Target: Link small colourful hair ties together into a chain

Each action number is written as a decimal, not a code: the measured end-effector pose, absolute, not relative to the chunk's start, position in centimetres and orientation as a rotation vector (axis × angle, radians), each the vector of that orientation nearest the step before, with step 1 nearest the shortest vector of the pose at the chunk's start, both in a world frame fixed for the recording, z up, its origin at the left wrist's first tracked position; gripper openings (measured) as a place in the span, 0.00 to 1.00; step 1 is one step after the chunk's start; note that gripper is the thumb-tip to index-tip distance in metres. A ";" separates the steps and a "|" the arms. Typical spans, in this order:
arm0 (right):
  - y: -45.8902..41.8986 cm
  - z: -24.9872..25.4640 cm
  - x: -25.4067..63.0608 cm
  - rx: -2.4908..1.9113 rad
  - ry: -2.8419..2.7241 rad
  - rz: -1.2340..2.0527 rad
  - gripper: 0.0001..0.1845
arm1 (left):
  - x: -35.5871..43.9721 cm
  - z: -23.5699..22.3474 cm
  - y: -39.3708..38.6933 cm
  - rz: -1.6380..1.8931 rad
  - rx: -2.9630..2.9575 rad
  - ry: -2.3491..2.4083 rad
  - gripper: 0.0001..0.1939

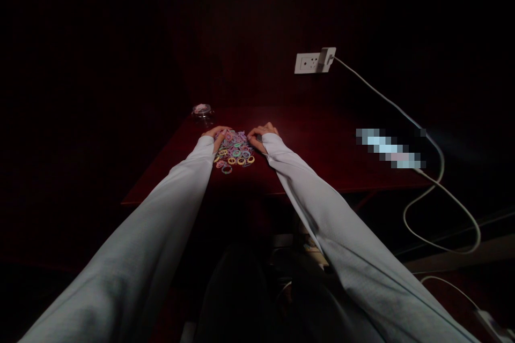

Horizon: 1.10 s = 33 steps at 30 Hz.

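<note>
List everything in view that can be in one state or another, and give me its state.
Left hand: fingers curved at the pile's left edge.
Right hand: fingers bent at its right edge.
Colored bands: loose, heaped between the hands.
Jar: upright; lid on or off, cannot tell.
Wall socket: partly occupied.
Charger: plugged in.
Cable: slack, looping.
Pixelated item: on the table, state unreadable.

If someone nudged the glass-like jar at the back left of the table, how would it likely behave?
The jar looks clear and rounded, so it may be stiff, smooth and rather slippery. It appears to stand upright on the table, so a gentle push would probably slide it; a harder one might tip it. Its weight is hard to judge in this dim light.
</note>
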State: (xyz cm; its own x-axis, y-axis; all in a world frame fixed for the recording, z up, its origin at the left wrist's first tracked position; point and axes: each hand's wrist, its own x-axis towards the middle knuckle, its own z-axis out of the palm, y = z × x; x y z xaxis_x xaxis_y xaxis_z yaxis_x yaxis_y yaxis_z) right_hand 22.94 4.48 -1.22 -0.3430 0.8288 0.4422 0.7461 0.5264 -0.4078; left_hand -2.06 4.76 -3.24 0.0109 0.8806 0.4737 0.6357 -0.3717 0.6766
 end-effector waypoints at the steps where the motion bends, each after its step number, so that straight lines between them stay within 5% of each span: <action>1: 4.5 -1.2 22.9 -1.278 -2.159 0.176 0.09 | -1.9 -3.1 4.6 1.293 2.027 1.551 0.26; 11: 4.4 -1.1 22.9 -1.231 -2.173 0.170 0.09 | -0.8 -2.8 3.4 1.334 1.971 1.364 0.38; 20: 3.6 -0.4 22.8 -1.116 -2.231 0.347 0.22 | -0.8 -3.4 5.3 1.338 1.824 1.265 0.50; 26: 2.7 -0.6 22.7 -1.175 -2.162 0.289 0.15 | -0.5 -2.5 3.1 1.253 1.958 1.353 0.44; 33: 3.7 -0.8 22.7 -1.158 -2.160 0.329 0.19 | -0.6 -1.3 1.8 1.308 2.244 1.295 0.39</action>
State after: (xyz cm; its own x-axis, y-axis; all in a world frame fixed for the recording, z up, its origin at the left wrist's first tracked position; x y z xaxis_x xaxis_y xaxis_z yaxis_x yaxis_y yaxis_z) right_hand 22.72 3.73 -0.77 -0.3935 0.8124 0.4303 0.6473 0.5772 -0.4978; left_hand -0.59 1.82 -1.29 0.2073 0.7869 0.5812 0.5732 -0.5791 0.5796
